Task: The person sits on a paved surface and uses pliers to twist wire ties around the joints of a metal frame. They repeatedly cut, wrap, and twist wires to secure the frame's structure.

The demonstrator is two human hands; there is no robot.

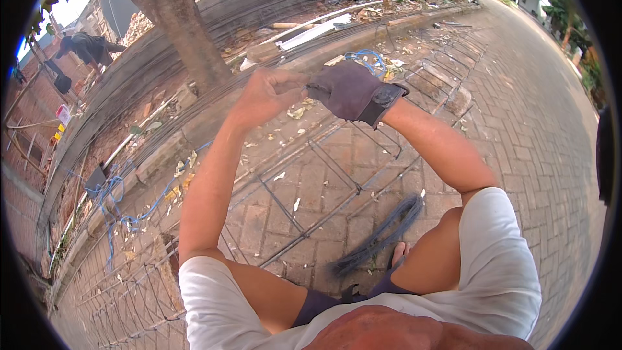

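My bare left hand (267,96) and my right hand (351,91), in a dark glove with a wrist strap, meet in front of me. The left fingers are bent in a pinch beside the gloved fingertips, and whatever lies between them is too small to make out. Closed as well, the gloved hand hides what it grips, if anything. Below both hands a long steel rebar cage (299,238), made of thin bars and cross ties, lies over the paving. A bent bundle of dark thin wire (382,234) rests by my foot, between my knees.
More rebar frames (133,308) lie at the lower left. Blue cord (116,198) tangles near the kerb. A tree trunk (184,32) rises beyond the left hand. Another person (87,48) bends over at the far left. Brick paving (518,149) runs along the right.
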